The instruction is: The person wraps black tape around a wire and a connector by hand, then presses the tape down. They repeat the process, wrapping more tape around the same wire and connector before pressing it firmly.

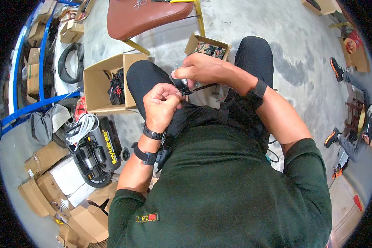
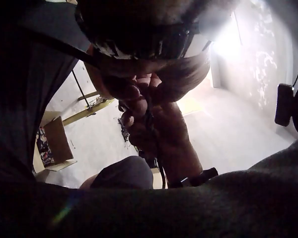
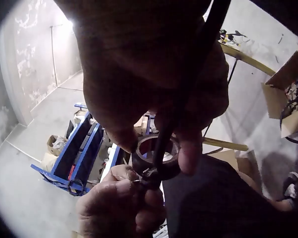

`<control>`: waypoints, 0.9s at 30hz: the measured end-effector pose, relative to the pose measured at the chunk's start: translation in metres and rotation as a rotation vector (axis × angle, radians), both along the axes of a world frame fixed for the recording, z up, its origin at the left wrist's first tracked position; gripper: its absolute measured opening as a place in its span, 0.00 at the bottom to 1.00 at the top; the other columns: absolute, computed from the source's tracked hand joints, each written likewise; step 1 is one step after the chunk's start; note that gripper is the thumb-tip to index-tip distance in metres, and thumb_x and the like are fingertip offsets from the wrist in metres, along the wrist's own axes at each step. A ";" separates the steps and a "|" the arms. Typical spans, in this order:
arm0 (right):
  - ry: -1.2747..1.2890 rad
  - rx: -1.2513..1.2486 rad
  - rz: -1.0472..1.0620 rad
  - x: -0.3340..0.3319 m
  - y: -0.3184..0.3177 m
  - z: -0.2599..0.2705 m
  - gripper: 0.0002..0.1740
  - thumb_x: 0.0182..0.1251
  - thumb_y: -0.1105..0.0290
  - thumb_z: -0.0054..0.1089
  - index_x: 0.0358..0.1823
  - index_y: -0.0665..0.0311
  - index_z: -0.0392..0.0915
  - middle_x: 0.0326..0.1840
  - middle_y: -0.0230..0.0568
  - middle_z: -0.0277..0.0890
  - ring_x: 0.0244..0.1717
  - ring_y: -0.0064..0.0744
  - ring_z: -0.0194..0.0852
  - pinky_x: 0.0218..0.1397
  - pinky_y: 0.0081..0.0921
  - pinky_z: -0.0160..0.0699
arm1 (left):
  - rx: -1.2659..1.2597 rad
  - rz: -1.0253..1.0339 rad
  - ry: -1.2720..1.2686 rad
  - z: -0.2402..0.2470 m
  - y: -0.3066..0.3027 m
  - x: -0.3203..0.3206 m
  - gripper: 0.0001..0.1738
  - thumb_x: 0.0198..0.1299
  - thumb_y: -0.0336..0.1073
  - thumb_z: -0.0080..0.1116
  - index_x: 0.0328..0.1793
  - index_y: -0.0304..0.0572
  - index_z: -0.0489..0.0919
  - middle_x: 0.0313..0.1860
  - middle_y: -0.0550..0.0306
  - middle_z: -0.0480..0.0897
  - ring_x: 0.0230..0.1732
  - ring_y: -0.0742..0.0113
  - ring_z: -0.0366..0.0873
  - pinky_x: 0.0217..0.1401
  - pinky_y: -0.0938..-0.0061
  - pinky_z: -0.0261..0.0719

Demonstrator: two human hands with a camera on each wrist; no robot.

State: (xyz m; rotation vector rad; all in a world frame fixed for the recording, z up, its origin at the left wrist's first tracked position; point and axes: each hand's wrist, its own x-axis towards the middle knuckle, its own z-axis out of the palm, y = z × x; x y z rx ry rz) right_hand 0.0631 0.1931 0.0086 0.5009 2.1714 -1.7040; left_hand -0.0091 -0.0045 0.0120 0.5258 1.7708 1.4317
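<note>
In the head view, my left hand (image 1: 163, 103) and right hand (image 1: 204, 70) meet above my lap. The left fingertips pinch a thin black cable (image 3: 218, 20) at a dark joint, where a few fine wire strands show in the right wrist view. A dark roll of tape (image 3: 171, 169) with a pale inner core sits between my right thumb and fingers, right against that joint. The cable passes in front of the right hand and, in the left wrist view, hangs down past the fingers. Strong backlight darkens both hands in the wrist views.
An open cardboard box (image 1: 105, 68) with black and red wires stands by my left knee. A smaller box (image 1: 190, 43) of bundled parts lies ahead. Beyond is a brown-seated chair (image 1: 149, 18). An air compressor (image 1: 111, 144) stands at left; another person's leg (image 1: 355, 80) shows at right.
</note>
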 end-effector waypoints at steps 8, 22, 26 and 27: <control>0.187 -0.327 -0.121 0.015 0.000 0.005 0.24 0.63 0.62 0.66 0.55 0.70 0.75 0.32 0.32 0.79 0.30 0.19 0.74 0.32 0.19 0.70 | 0.012 0.001 0.016 -0.007 0.001 -0.003 0.04 0.60 0.21 0.58 0.38 0.37 0.79 0.30 0.56 0.86 0.24 0.77 0.78 0.24 0.84 0.72; 0.618 -0.063 -0.034 0.078 -0.053 -0.003 0.20 0.55 0.72 0.68 0.50 0.67 0.75 0.44 0.40 0.76 0.44 0.31 0.76 0.51 0.30 0.77 | 0.060 0.019 -0.006 -0.016 0.002 -0.007 0.04 0.60 0.21 0.62 0.40 0.35 0.81 0.30 0.59 0.85 0.25 0.79 0.78 0.27 0.85 0.76; 0.460 -0.240 -0.179 0.082 -0.058 -0.008 0.13 0.59 0.70 0.68 0.43 0.68 0.78 0.39 0.40 0.80 0.41 0.28 0.78 0.47 0.27 0.78 | 0.007 0.012 -0.006 -0.015 0.003 -0.006 0.05 0.58 0.20 0.63 0.40 0.35 0.81 0.30 0.58 0.85 0.24 0.79 0.77 0.26 0.84 0.75; 0.472 -0.212 -0.161 0.082 -0.055 -0.009 0.13 0.59 0.70 0.67 0.43 0.68 0.78 0.39 0.40 0.80 0.42 0.28 0.78 0.48 0.27 0.78 | -0.002 0.014 -0.003 -0.014 0.006 -0.006 0.05 0.58 0.20 0.63 0.40 0.35 0.81 0.30 0.58 0.85 0.24 0.79 0.77 0.26 0.84 0.75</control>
